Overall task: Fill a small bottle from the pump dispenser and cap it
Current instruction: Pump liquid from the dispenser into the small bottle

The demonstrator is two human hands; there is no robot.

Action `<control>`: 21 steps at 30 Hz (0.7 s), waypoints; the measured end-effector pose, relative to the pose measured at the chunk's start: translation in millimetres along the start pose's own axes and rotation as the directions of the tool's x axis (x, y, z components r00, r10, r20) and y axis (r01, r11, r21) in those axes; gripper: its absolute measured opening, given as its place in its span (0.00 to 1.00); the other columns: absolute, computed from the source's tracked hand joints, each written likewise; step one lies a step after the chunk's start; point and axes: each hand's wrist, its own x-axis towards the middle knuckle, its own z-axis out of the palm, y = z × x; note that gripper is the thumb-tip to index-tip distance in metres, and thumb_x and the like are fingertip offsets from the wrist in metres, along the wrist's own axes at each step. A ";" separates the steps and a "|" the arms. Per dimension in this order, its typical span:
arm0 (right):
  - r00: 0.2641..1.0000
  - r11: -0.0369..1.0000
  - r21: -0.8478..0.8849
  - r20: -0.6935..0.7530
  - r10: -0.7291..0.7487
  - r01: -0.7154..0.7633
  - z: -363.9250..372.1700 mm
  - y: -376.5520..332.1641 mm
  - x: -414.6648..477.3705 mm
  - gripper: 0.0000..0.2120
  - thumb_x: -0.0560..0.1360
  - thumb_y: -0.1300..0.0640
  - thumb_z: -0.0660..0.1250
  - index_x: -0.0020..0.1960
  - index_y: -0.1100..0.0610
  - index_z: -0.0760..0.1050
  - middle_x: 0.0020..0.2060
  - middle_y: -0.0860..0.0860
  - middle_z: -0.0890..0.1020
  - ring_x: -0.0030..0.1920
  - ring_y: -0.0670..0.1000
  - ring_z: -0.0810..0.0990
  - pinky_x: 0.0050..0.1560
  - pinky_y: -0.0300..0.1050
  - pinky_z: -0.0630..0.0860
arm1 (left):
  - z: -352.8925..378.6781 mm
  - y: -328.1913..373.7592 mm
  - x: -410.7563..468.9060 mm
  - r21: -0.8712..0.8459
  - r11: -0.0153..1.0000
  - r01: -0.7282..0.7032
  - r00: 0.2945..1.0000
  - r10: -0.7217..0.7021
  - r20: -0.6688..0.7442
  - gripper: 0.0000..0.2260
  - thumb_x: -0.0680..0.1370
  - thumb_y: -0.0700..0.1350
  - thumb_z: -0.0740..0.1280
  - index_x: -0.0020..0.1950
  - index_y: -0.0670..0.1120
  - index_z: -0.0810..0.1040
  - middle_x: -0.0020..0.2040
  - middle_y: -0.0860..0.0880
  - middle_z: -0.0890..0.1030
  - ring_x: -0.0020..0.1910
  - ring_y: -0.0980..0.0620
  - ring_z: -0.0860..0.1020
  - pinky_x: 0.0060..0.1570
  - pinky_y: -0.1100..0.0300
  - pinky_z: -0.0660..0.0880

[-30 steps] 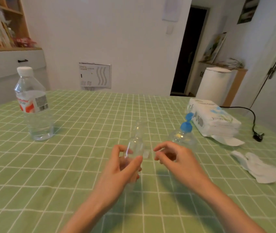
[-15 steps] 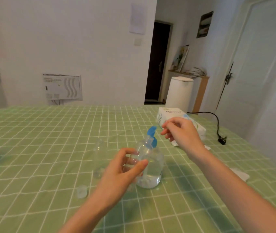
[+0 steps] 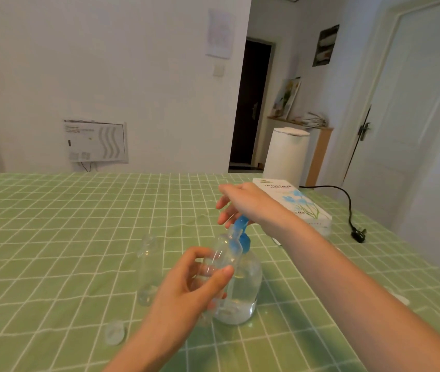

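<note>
left hand (image 3: 194, 288) grips small bottle (image 3: 222, 251), tilted, mouth right at the blue nozzle of pump dispenser (image 3: 245, 287). right hand (image 3: 243, 204) sits over the pump head, fingers loose and spread; can't tell if it's touching. dispenser stands on green checked tabletop (image 3: 52, 237). clear cap (image 3: 114, 332) lies near the left wrist; second clear bottle (image 3: 147, 267) stands just left.

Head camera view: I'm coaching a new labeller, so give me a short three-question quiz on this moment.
1. Fill in: the loose cap lies on the ___.
2. True or false: the left hand grips the small bottle.
3. The right hand is: A) gripping the cap, B) over the blue pump head, C) out of view.
Key: 1 table; 2 true; 3 B.
</note>
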 end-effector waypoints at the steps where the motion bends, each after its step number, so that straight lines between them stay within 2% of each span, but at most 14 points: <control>1: 1.000 1.000 -0.022 0.011 0.021 -0.021 -0.1 -1.2 1.6 0.17 0.79 0.50 0.53 0.42 0.57 0.76 0.31 0.52 0.82 0.33 0.48 0.77 0.41 0.43 0.74 | 0.8 0.1 0.3 -0.005 1.000 0.002 1.000 -0.002 -0.004 0.18 0.60 0.54 0.72 0.48 0.50 0.79 0.34 0.52 0.80 0.32 0.53 0.81 0.30 0.64 0.75; 5: 0.998 0.993 -0.101 0.010 0.063 -0.062 2.6 -3.1 8.3 0.20 0.80 0.48 0.52 0.43 0.58 0.76 0.32 0.53 0.82 0.33 0.49 0.77 0.36 0.41 0.73 | 2.4 1.8 -0.2 -0.017 1.000 -0.008 1.000 0.008 -0.010 0.19 0.61 0.53 0.71 0.49 0.47 0.78 0.35 0.49 0.81 0.30 0.54 0.80 0.29 0.66 0.74; 9: 1.000 0.991 -0.133 0.011 0.025 -0.023 9.6 -0.1 12.9 0.21 0.80 0.49 0.51 0.40 0.60 0.76 0.31 0.54 0.81 0.35 0.53 0.76 0.47 0.47 0.76 | 1.5 0.9 0.1 -0.020 0.999 -0.036 0.999 0.035 -0.023 0.24 0.56 0.56 0.72 0.49 0.47 0.79 0.36 0.46 0.83 0.30 0.53 0.80 0.30 0.66 0.75; 14: 0.999 0.973 -0.231 0.013 0.033 -0.029 10.5 0.1 13.4 0.19 0.79 0.51 0.52 0.42 0.60 0.77 0.39 0.57 0.83 0.36 0.54 0.75 0.35 0.41 0.71 | 0.9 -2.1 1.9 -0.006 0.998 -0.055 0.998 0.055 -0.026 0.24 0.57 0.55 0.71 0.49 0.47 0.79 0.36 0.45 0.84 0.31 0.53 0.81 0.30 0.68 0.74; 17: 0.999 0.967 -0.253 0.013 0.037 -0.033 10.4 0.7 13.4 0.18 0.79 0.53 0.54 0.44 0.61 0.78 0.41 0.58 0.83 0.33 0.53 0.75 0.32 0.40 0.70 | 1.6 -3.5 1.5 -0.020 0.998 -0.058 0.998 0.058 -0.034 0.22 0.57 0.54 0.72 0.49 0.47 0.79 0.37 0.42 0.83 0.31 0.52 0.82 0.30 0.69 0.74; 21: 0.999 0.965 -0.257 0.008 0.052 -0.048 10.7 2.3 14.8 0.14 0.77 0.55 0.56 0.44 0.60 0.78 0.44 0.59 0.85 0.33 0.53 0.75 0.31 0.40 0.69 | 2.7 -4.7 1.1 -0.022 0.998 -0.061 0.997 0.060 -0.038 0.21 0.58 0.54 0.72 0.48 0.48 0.79 0.34 0.46 0.83 0.31 0.51 0.82 0.30 0.69 0.74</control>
